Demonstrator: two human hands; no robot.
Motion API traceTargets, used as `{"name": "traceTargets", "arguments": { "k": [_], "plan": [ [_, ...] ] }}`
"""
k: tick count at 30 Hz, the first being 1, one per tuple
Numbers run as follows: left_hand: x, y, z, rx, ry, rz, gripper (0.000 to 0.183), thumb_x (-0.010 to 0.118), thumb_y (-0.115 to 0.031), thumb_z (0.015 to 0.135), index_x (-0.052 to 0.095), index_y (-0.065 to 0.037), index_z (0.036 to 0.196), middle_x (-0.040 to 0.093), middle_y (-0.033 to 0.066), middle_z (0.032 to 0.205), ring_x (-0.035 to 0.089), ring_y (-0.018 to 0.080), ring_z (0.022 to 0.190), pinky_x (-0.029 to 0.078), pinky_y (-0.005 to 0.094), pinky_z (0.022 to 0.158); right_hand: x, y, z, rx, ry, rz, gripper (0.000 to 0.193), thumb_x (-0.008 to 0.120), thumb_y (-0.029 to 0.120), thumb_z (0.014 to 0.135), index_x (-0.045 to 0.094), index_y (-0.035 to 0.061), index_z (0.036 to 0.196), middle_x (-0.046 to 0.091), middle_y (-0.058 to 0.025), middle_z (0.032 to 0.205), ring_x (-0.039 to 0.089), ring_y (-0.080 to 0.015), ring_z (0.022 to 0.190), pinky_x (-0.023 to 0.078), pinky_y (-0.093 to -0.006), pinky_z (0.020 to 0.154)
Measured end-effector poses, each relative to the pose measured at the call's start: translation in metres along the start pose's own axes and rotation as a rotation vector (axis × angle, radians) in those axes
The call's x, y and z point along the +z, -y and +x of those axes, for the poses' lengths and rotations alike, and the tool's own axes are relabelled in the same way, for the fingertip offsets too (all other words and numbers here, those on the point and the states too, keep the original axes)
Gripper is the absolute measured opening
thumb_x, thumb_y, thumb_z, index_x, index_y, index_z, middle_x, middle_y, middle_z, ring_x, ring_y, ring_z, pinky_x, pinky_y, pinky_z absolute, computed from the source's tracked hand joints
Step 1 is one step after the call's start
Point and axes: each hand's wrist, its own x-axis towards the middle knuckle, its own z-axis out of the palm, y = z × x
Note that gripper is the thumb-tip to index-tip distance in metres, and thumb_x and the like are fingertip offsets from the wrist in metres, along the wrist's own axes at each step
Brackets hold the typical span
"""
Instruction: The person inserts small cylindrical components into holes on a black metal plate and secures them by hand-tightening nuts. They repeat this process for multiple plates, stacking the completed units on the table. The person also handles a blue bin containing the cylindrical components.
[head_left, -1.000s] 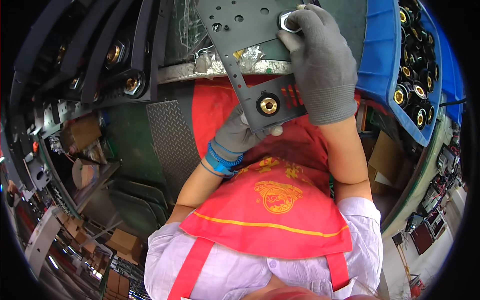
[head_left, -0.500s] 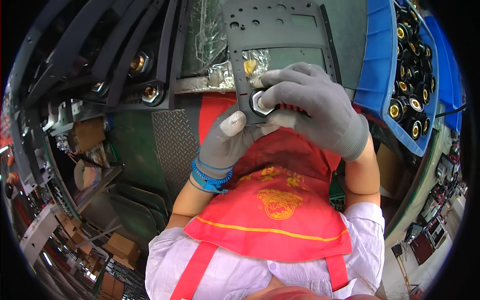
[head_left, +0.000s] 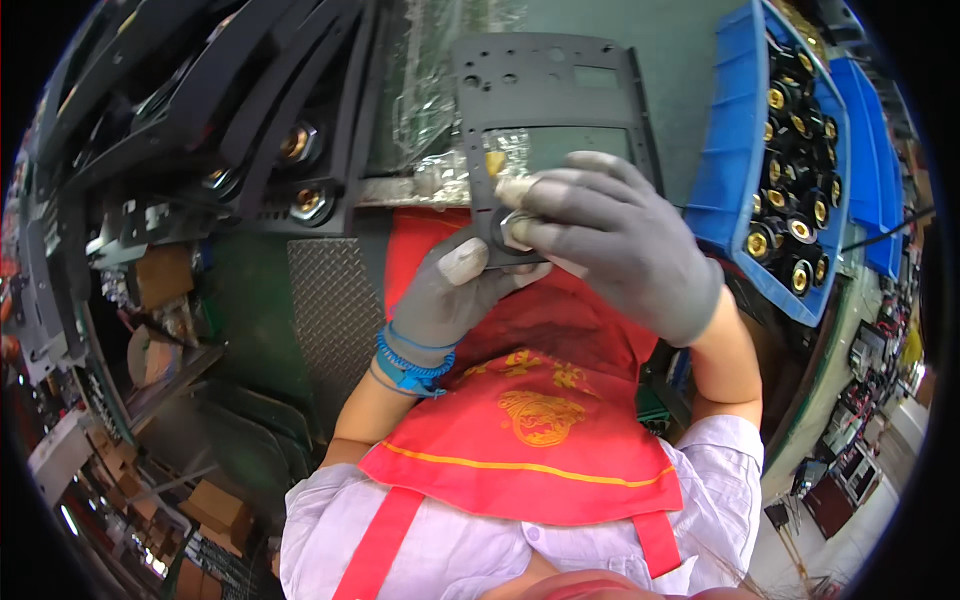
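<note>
Both hands wear grey gloves and meet over the lower end of a dark grey plate (head_left: 545,110) full of holes and cut-outs, held up in front of the chest above a red apron (head_left: 530,440). The left hand (head_left: 455,300) is closed on the plate's lower edge from beneath, thumb pressed up against it, with a blue band (head_left: 410,362) round the wrist. The right hand (head_left: 615,250) comes over from the right, its fingers bunched narrowly and pinching a small silver ring (head_left: 515,228) against the plate near its lower left corner. To the right, well apart from the hands, stands a blue bin (head_left: 735,170) filled with black and brass fittings (head_left: 795,215). At the left lie long black parts (head_left: 250,110) with brass nuts (head_left: 305,200) set in them
</note>
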Motion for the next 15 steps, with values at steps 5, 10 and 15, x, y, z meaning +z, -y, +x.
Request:
{"name": "traceTargets", "arguments": {
  "k": [5,10,15],
  "plan": [
    [0.009,-0.002,-0.002,0.016,-0.023,-0.058,0.057,0.052,-0.027,0.095,0.041,0.008,0.138,0.057,0.0203,0.130,0.058,0.0304,0.121,0.042,0.0461,0.109,0.005,0.006,0.006,0.004,-0.040,-0.056,0.014,0.062,0.025,0.081,0.063,0.0152,0.092,0.063,-0.0008,0.097,0.061,-0.0191,0.095,0.043,-0.0377,0.096],
    [0.006,0.002,0.001,0.069,-0.075,-0.099,0.059,0.057,-0.029,0.094,0.042,0.008,0.137,0.059,0.0211,0.126,0.060,0.0320,0.117,0.042,0.0486,0.110,0.011,0.009,-0.001,0.099,-0.059,-0.019,0.022,0.068,0.027,0.079,0.063,0.0125,0.094,0.063,-0.0022,0.102,0.061,-0.0232,0.098,0.044,-0.0399,0.096],
    [-0.006,0.004,-0.001,0.032,-0.010,-0.158,0.063,0.056,-0.032,0.095,0.038,0.007,0.141,0.054,0.0218,0.134,0.057,0.0332,0.122,0.040,0.0493,0.112,0.012,-0.002,-0.011,0.013,-0.078,0.017,0.019,0.068,0.022,0.079,0.067,0.0144,0.097,0.064,-0.0034,0.108,0.060,-0.0245,0.104,0.043,-0.0404,0.097]
  ]
}}
